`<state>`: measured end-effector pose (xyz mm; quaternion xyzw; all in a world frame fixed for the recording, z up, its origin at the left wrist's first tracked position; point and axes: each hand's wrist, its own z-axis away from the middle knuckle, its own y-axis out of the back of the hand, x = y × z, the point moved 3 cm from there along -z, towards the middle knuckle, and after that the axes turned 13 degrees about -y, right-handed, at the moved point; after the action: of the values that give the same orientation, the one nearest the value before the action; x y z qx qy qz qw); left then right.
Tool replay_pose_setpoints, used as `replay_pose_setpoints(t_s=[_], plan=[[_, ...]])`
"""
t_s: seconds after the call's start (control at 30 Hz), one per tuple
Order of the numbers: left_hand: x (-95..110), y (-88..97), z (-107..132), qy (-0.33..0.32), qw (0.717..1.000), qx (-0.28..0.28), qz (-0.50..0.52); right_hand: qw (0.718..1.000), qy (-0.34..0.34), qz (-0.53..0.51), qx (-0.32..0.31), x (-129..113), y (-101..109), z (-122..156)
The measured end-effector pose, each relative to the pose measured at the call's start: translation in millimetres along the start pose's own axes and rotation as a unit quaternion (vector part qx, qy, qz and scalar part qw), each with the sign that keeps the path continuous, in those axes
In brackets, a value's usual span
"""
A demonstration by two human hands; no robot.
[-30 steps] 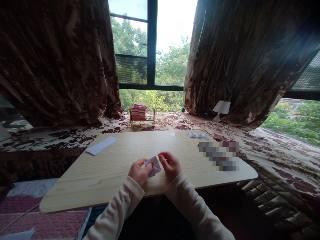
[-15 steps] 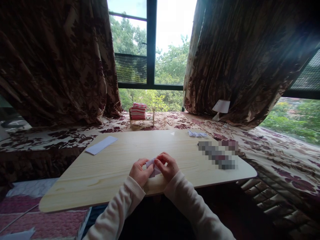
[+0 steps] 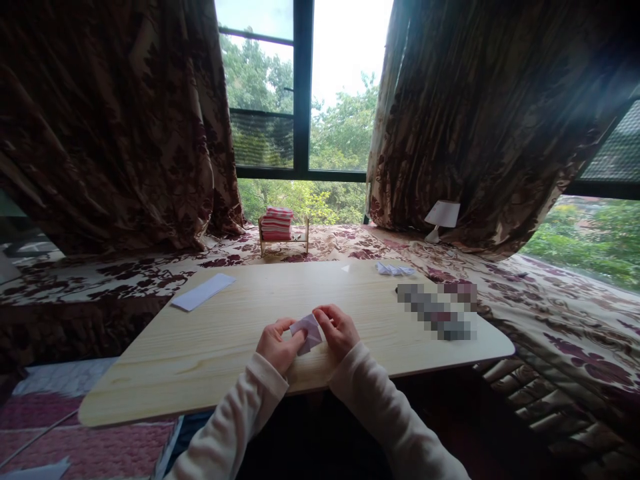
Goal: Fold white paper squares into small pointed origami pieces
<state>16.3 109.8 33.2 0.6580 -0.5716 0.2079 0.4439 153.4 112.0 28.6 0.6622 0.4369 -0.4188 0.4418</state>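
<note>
A small folded piece of pale lilac paper [image 3: 307, 332] is held between both hands just above the near part of a light wooden table [image 3: 220, 333]. My left hand [image 3: 277, 345] pinches its left edge with thumb and fingers curled. My right hand [image 3: 339, 330] grips the right edge, fingers bent over the top. Both arms wear cream sleeves.
A white paper strip [image 3: 203, 291] lies at the table's far left. Small folded white papers [image 3: 395, 269] sit at the far right, beside a blurred patch [image 3: 436, 308]. A tiny wooden rack with striped cloth [image 3: 280, 227] and a small white lamp [image 3: 442, 217] stand on the flowered sill by the curtains.
My right-hand fingers drew in over the paper half a second ago and have since shifted back a little, so more of the folded paper shows again. The hands stay in the same spot.
</note>
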Motion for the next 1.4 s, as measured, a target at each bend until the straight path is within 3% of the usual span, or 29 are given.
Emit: replay_pose_setpoints(t_s=[0.23, 0.53, 0.7, 0.9, 0.97, 1.07, 1.17, 1.4], plan=[[-1, -0.9, 0, 0.006, 0.999, -0.008, 0.038, 0.997, -0.016, -0.042, -0.060, 4, -4, 3], [-2, 0.3, 0, 0.016, 0.998, -0.007, 0.060, 0.998, 0.018, -0.027, -0.045, -7, 1, 6], [-10, 2.1, 0, 0.056, 0.992, 0.029, 0.112, 0.996, -0.011, -0.068, -0.063, 1, -3, 3], [-2, 0.6, 0, 0.056, 0.994, 0.017, 0.088, 0.994, 0.003, -0.084, -0.075, 10, -7, 2], [0, 0.9, 0, 0.053, 0.996, 0.020, 0.075, 0.997, 0.021, -0.061, -0.049, 7, -4, 4], [-1, 1.4, 0, 0.043, 0.997, 0.020, 0.056, 0.994, 0.104, 0.007, 0.008, -6, 1, 10], [-2, 1.0, 0, 0.032, 0.999, 0.011, 0.037, 0.982, 0.173, 0.072, 0.016, -15, 2, 14], [3, -1.0, -2, 0.007, 0.999, -0.022, -0.036, 0.972, 0.198, 0.124, 0.013, -15, 2, 12]])
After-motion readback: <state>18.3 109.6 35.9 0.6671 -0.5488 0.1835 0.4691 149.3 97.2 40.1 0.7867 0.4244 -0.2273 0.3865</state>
